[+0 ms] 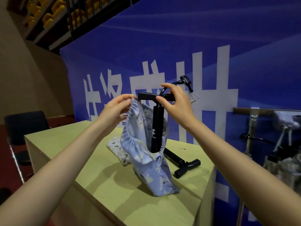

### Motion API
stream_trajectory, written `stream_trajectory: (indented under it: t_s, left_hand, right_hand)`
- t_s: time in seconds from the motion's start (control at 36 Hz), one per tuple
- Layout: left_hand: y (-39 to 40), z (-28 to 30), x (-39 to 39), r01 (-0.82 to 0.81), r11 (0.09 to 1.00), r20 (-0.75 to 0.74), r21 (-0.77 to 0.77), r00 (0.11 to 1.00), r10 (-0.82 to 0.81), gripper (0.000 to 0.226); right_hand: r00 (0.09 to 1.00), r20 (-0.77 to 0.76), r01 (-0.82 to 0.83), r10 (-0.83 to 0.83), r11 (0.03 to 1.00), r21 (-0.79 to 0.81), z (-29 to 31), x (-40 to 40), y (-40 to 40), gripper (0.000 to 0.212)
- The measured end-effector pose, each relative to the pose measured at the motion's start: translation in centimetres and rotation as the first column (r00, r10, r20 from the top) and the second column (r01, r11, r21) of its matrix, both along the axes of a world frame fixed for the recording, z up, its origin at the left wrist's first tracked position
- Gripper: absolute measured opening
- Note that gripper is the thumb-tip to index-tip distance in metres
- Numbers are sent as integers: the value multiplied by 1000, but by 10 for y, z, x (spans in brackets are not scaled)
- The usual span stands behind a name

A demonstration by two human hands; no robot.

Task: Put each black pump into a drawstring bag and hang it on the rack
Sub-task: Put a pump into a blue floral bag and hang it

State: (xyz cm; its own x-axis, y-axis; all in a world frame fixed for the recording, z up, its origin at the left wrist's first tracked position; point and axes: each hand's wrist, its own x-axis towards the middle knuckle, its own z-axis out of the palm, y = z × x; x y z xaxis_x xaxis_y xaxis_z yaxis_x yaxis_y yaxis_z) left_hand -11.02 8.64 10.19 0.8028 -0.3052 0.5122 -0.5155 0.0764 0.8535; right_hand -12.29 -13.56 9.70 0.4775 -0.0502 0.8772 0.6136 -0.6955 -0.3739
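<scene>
A black pump (156, 128) stands upright with its lower part inside a blue floral drawstring bag (149, 167) that rests on the table. My right hand (175, 101) grips the pump's T-handle at the top. My left hand (116, 108) pinches the gathered rim of the bag and holds it up, so the mouth stays wide. A second black pump (180, 161) lies flat on the table behind the bag. A white floral bag (118, 148) lies folded to the left of the blue one.
The yellow-green table (101, 181) ends close on the right. A metal rack (254, 124) at the right carries filled bags, blurred. A blue banner stands behind. A dark chair (24, 126) is at the left. A small pin (182, 149) lies on the table.
</scene>
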Motion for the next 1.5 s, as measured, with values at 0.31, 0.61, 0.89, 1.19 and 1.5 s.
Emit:
stream_trajectory:
  t_s: [0.31, 0.61, 0.89, 1.19, 1.5]
  left_hand:
    - [-27, -10, -5, -52, 972, 38, -228, 997, 62, 27]
    - [-30, 23, 7, -204, 966, 321, 158, 936, 145, 19]
    - [-35, -1, 20, -245, 957, 258, -158, 925, 279, 21]
    - [-47, 0, 17, -168, 969, 171, -182, 965, 199, 12]
    - [-34, 7, 38, -261, 963, 201, -62, 942, 268, 4]
  right_hand:
    - [999, 22, -24, 25, 999, -33, 0, 3, 6, 46]
    - [994, -75, -87, 81, 992, -90, 5, 10, -3, 39]
    - [996, 42, -75, 78, 996, -53, -3, 14, 7, 41]
    - [991, 29, -130, 133, 988, -84, 2, 14, 14, 39]
    - [984, 98, -165, 146, 961, 224, -74, 9, 9, 20]
